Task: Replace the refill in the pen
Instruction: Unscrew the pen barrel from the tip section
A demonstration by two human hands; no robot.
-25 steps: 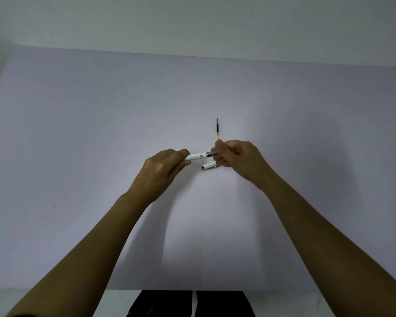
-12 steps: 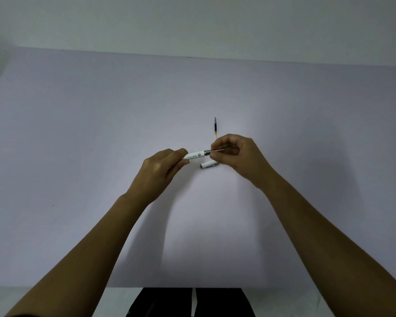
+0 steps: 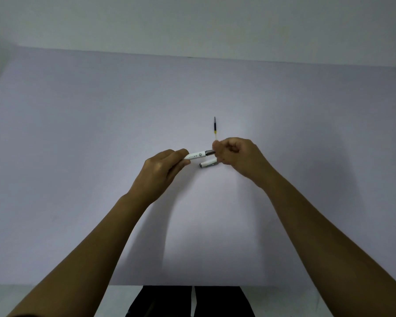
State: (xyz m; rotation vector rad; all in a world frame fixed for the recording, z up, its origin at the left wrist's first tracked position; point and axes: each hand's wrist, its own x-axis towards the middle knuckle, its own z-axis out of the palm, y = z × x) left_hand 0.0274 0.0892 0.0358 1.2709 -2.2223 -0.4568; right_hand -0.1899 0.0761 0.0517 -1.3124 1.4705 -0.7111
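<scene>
Nearest edge: a strip of paler floor or ledge, with two dark shapes (image 3: 190,302) at bottom centre, a thin pale gap between them; what they are cannot be told.

Two bare forearms reach forward from the lower corners over the table (image 3: 78,138), a broad, flat, pale lavender-grey surface that fills most of the view. It is matte and evenly coloured, and soft shadows of the arms fall on it below the hands.

Left hand (image 3: 160,172): fingers curled, thumb and fingertips gripping the near end of the pen barrel (image 3: 196,155). The barrel is white with small dark printing and ends in a metal collar pointing right, and it is held above the surface, roughly level.

Right hand (image 3: 236,156): closed in a loose fist at the collar end of the barrel, fingertips pinched there. What they hold is hidden by the fingers.

Just below the barrel, beside the right hand, a short white pen cap (image 3: 208,163) lies on the table, dark opening facing left, its right end hidden behind the fingers.

Beyond the right hand, a thin refill (image 3: 215,126) lies on the table, pointing away, dark along most of its length and yellowish at the near end.

Count: two hands, one barrel, one cap, one loose refill.

Far edge: the table meets a plain grey-white wall (image 3: 192,24).
</scene>
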